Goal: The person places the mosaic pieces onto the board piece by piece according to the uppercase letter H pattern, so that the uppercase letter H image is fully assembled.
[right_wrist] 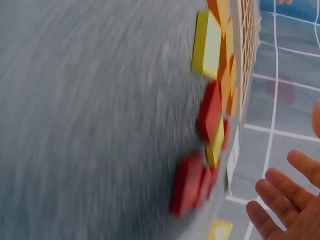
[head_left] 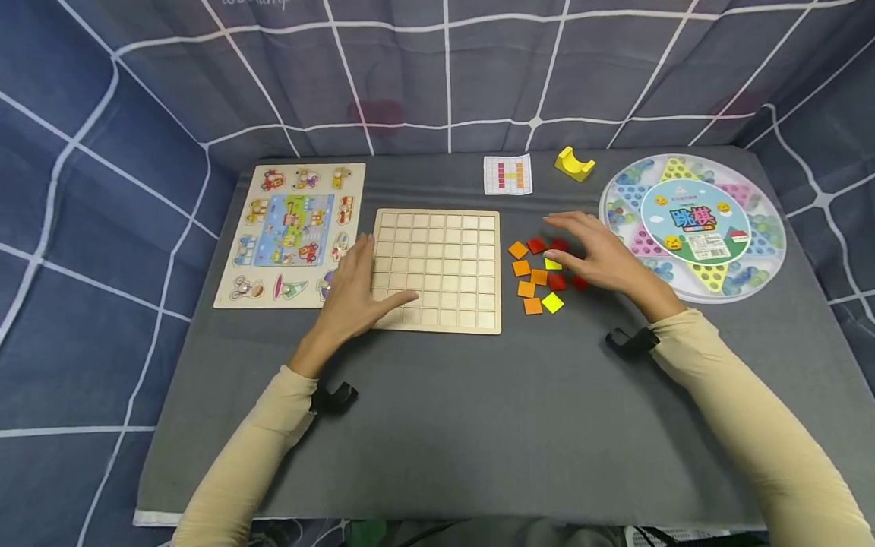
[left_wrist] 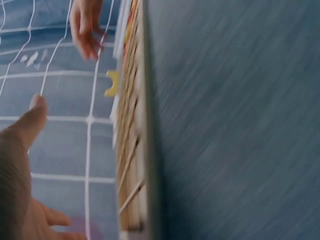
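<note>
A square wooden grid board [head_left: 437, 272] lies flat at the middle of the table. Over its left edge my left hand [head_left: 355, 292] is spread, thumb out across the lower left cells, holding nothing. To the board's right lies a loose group of small square tiles: orange tiles [head_left: 522, 268], red tiles [head_left: 557, 282] and yellow tiles [head_left: 552, 303]. My right hand [head_left: 591, 251] hovers at the upper right of this group with fingers extended and thumb apart, covering part of some red tiles. In the right wrist view its fingers [right_wrist: 280, 195] are spread with nothing between them.
A picture puzzle board [head_left: 235, 285] lies at the left, partly under my left hand. Behind the grid board are a pattern card [head_left: 507, 175] with red and orange squares and a yellow curved block [head_left: 574, 164]. A round Chinese checkers set [head_left: 693, 228] lies at the right.
</note>
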Tool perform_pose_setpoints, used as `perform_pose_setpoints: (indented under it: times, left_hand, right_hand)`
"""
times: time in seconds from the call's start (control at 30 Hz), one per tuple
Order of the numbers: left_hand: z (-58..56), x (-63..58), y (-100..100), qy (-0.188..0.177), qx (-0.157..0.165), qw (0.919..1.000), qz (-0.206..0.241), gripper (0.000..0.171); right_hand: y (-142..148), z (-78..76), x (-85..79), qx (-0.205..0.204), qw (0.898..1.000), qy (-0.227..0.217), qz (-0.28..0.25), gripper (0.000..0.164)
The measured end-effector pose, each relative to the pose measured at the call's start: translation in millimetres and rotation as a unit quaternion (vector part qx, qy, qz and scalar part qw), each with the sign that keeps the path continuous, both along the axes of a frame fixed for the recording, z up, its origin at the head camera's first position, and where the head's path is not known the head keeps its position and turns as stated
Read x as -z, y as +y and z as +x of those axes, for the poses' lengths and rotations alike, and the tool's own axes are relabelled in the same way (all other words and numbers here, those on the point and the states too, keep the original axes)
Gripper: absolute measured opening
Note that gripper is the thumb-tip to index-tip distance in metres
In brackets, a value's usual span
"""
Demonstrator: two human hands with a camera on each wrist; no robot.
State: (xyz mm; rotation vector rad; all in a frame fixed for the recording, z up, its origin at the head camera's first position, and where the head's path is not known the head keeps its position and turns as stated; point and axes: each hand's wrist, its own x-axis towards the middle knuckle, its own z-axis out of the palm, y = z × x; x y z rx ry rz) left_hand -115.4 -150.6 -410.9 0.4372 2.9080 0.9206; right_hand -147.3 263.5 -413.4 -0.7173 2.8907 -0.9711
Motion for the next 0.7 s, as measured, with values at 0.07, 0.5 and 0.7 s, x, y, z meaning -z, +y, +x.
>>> perform_pose_setpoints:
  times: [0.07,0.5,0.7]
  left_hand:
    - [7.7,5.8,5,-0.013,-0.001,0.9999,0.01,0.12]
    - [34.3,38.5,15,-0.002,-0.02,0.9998,0.006,0.137]
    - [41.7,46.7,16,0.035,-0.037,0.9979,0.04,0.137]
  right_hand:
    - [-8,-4.7,5.1,-0.007,1.0,-0.01,-0.017,0.058]
    - [-20,-23.0,34.8,-0.018,0.998,-0.037,-0.049,0.043]
    - [-16,-25.5,35.8,-0.007,0.999,-0.025,-0.031,0.038]
